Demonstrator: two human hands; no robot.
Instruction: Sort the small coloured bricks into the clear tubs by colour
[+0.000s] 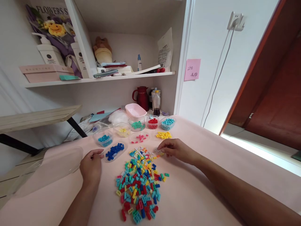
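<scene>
A heap of small mixed-colour bricks (139, 182) lies on the pink table (199, 194). My right hand (175, 150) rests at the heap's far right edge, fingertips pinched on a small brick there. My left hand (91, 166) lies on the table left of the heap, fingers curled, beside a clear tray of dark blue bricks (115, 151). Behind stand clear tubs sorted by colour: light blue (104, 139), pale yellow (122, 131), green (138, 125), red (152, 122), cyan (168, 123), plus pink (140, 137) and yellow (164, 135) trays.
A pink empty tub (135, 110), a red jug (142, 97) and bottles (156, 102) stand at the back by the shelf unit. A clear plastic lid (50, 169) lies at the left. A wooden board (37, 117) juts out at left. A door (277, 103) is at right.
</scene>
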